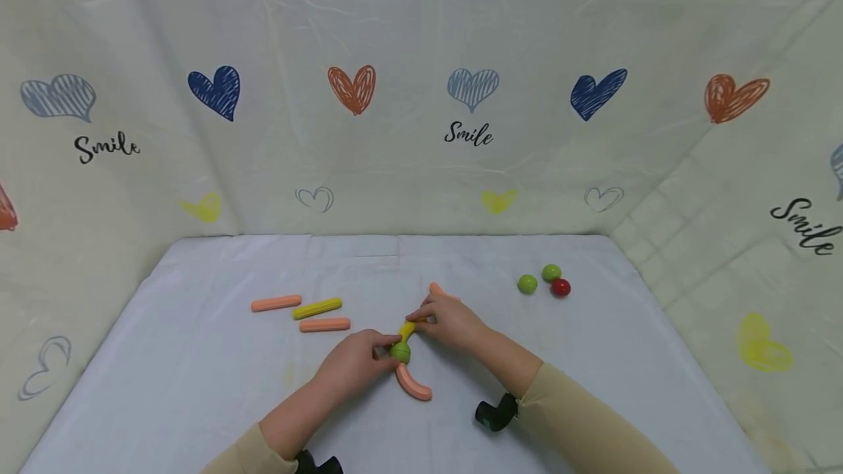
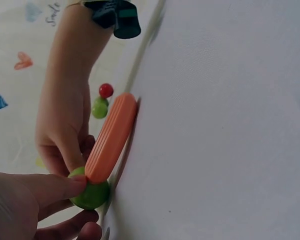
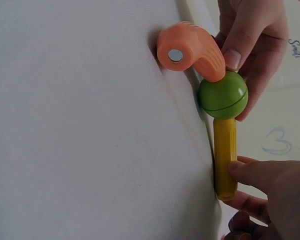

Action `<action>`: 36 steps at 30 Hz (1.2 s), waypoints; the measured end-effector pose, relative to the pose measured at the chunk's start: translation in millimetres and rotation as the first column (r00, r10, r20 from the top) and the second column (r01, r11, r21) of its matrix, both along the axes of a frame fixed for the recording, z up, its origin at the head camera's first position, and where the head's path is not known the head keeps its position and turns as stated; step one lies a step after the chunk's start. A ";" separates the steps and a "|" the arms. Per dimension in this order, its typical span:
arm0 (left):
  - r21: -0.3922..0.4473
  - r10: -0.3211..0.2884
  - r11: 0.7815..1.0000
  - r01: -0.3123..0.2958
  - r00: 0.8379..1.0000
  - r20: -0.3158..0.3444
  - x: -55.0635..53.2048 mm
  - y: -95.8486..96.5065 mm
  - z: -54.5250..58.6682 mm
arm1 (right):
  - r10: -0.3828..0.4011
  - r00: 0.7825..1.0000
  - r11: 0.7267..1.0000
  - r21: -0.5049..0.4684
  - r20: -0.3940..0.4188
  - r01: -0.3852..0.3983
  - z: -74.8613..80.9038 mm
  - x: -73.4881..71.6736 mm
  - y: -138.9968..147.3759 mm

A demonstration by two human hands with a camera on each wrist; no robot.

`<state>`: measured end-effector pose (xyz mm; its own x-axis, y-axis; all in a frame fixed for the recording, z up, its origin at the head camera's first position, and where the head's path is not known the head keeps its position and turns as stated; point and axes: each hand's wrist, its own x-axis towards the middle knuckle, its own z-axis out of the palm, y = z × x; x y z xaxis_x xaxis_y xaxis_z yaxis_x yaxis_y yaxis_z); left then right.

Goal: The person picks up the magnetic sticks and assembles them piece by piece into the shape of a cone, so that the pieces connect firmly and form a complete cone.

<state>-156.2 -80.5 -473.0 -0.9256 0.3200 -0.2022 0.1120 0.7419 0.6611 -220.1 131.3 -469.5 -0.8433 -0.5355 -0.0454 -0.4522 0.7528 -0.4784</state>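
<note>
My left hand [image 1: 356, 363] pinches a green ball [image 1: 400, 353] between thumb and fingers near the middle of the table. A curved orange stick [image 1: 415, 386] meets the ball on the near side; a silver disc shows in its free end [image 3: 175, 55] in the right wrist view. On the far side a yellow stick [image 3: 225, 155] adjoins the ball, and my right hand [image 1: 454, 322] pinches it close to its outer end. Just beyond the right fingers lies another orange piece [image 1: 440, 289], partly hidden by that hand.
At the left lie two straight orange sticks [image 1: 276, 303] and a straight yellow stick [image 1: 317, 308]. Two green balls [image 1: 527, 284] and a red ball [image 1: 560, 287] sit together at the back right. White cloth covers the table [image 1: 593, 379]; a printed curtain hangs behind it.
</note>
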 end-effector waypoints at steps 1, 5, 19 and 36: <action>0.003 -0.001 1.000 0.001 1.000 -0.001 0.6 -0.2 0.3 | 0.005 1.000 1.000 0.000 -0.003 -0.005 0.0 0.1 -0.1; 0.024 -0.004 1.000 0.004 1.000 0.007 2.1 -2.3 1.2 | 0.011 1.000 1.000 0.005 -0.013 -0.011 0.1 0.5 -0.4; 0.051 0.090 0.995 -0.091 0.996 0.027 -14.0 -2.1 -0.6 | -0.118 0.993 0.993 -0.009 0.032 0.118 15.2 -1.2 12.2; 0.034 0.023 0.999 -0.024 0.999 0.027 -46.1 27.5 -4.2 | -0.361 0.932 0.933 0.000 0.045 0.361 27.3 -18.0 95.0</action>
